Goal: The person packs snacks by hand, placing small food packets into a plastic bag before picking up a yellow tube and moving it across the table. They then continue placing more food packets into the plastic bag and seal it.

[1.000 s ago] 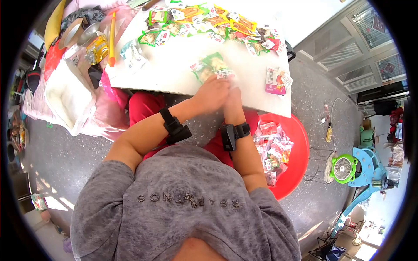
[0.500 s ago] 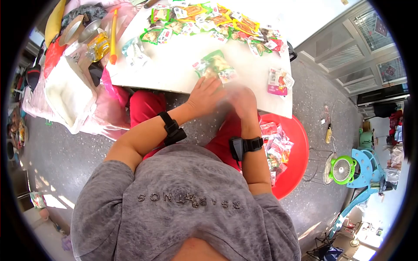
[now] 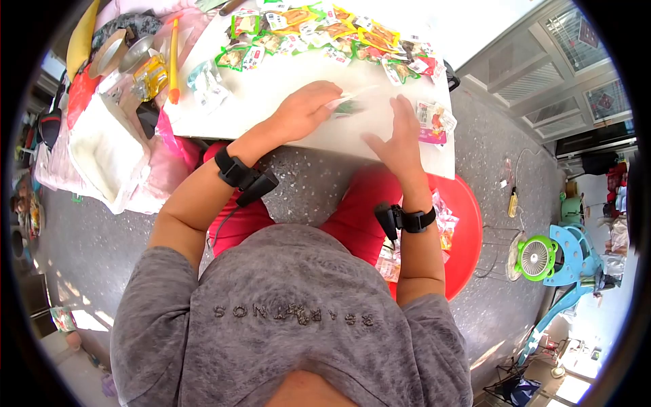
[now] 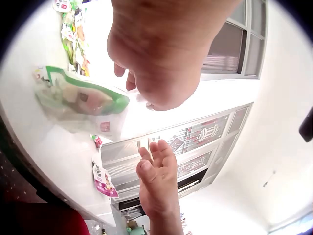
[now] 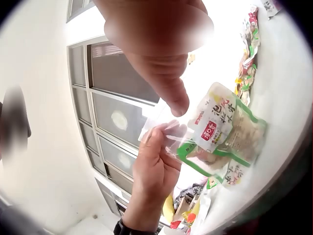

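My left hand (image 3: 306, 110) pinches the clear plastic end of a green-edged snack packet (image 5: 215, 129) over the front of the white table (image 3: 268, 112). Pale pieces show through the packet's window, beside a white label with a red mark, in the right wrist view. From the left wrist view, the packet (image 4: 83, 100) hangs below my left palm. My right hand (image 3: 401, 139) is off to the right of it, thumb and fingers spread, holding nothing. The packet is blurred in the head view.
Several snack packets (image 3: 325, 30) lie in a row along the table's far side. A pink-and-white pouch (image 3: 432, 123) lies near the right edge, a pale blue-white packet (image 3: 207, 85) at the left. Below right stands a red basin (image 3: 468, 230) of packets. Bedding (image 3: 108, 149) lies left.
Both hands were close together at the packet by the table's front edge. My left hand has moved up with the packet in its grip; my right hand has moved away rightward and spread.
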The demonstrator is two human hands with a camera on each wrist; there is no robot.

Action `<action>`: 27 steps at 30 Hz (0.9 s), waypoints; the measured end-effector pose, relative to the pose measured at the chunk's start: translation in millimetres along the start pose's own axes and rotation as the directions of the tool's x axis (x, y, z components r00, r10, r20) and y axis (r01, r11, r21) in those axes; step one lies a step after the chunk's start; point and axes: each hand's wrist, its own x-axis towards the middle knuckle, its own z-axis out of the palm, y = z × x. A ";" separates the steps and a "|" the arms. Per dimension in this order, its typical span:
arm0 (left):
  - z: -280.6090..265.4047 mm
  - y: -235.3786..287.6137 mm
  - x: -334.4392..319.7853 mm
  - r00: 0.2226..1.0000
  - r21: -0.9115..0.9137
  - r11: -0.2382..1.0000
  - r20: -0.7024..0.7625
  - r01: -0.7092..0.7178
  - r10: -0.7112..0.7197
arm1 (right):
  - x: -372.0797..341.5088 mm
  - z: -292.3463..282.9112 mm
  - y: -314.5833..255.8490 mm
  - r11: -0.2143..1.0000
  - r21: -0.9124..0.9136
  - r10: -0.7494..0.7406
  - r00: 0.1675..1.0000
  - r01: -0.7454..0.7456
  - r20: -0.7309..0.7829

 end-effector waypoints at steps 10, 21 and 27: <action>-27.4 40.9 -25.5 0.864 -0.508 0.699 0.295 0.504 -0.408 | 0.1 -25.4 -54.3 0.952 0.305 -0.112 0.904 -0.022 0.413; -16.9 57.7 -52.9 0.902 -0.476 0.766 0.253 0.431 -0.350 | -40.3 -32.1 -60.0 0.788 0.545 0.013 0.893 -0.286 0.449; -9.3 25.6 -64.3 0.763 -0.525 0.553 0.467 0.646 -0.448 | -69.0 -97.4 -24.8 0.770 0.463 0.235 0.870 -0.438 0.433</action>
